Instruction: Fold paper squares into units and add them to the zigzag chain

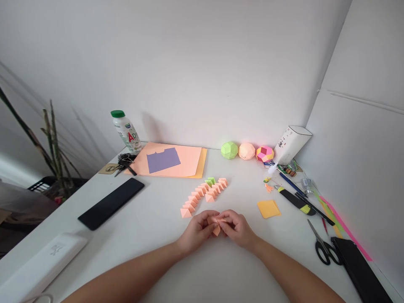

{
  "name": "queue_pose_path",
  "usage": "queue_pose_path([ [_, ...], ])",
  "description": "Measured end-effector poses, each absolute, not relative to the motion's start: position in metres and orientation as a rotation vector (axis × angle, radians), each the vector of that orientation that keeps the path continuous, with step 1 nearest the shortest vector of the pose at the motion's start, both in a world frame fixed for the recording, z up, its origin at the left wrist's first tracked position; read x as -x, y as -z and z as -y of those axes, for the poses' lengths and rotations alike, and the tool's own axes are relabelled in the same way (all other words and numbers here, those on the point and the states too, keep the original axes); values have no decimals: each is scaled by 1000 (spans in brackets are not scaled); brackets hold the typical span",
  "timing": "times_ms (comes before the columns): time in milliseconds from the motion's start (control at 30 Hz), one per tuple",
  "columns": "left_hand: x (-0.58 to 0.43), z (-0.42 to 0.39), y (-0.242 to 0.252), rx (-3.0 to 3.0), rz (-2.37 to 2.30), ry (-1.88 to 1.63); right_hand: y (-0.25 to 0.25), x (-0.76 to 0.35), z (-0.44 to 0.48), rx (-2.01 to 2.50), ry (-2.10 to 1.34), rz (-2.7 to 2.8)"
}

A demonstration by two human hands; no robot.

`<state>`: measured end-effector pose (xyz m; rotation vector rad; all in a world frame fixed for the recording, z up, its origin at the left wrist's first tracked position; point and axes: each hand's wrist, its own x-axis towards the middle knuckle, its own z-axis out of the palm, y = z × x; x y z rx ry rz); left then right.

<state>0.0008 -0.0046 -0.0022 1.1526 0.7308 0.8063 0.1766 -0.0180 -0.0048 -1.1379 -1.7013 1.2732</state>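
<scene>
Between my hands is a small folded piece of peach paper. My left hand pinches it from the left, thumb and fingers pressed together. From the other side my right hand closes on the same piece. Just beyond my hands, two slanting rows of folded peach paper units lie on the table, with a few green folded units at the far end. To the right of my right hand lies a stack of small yellow-orange paper squares.
Three faceted paper balls, one green, stand by the wall. Peach sheets carry a purple paper. A bottle, keys and a black phone are left. Scissors and a cutter knife lie right.
</scene>
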Motion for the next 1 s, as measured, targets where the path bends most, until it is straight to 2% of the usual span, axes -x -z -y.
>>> queue_pose_path([
  [733, -1, 3, 11, -1203, -675, -850, 5, -174, 18, 1163, -1168, 1681],
  [1000, -1, 3, 13, -1211, -648, -839, 5, -177, 17, 1143, -1283, 1568],
])
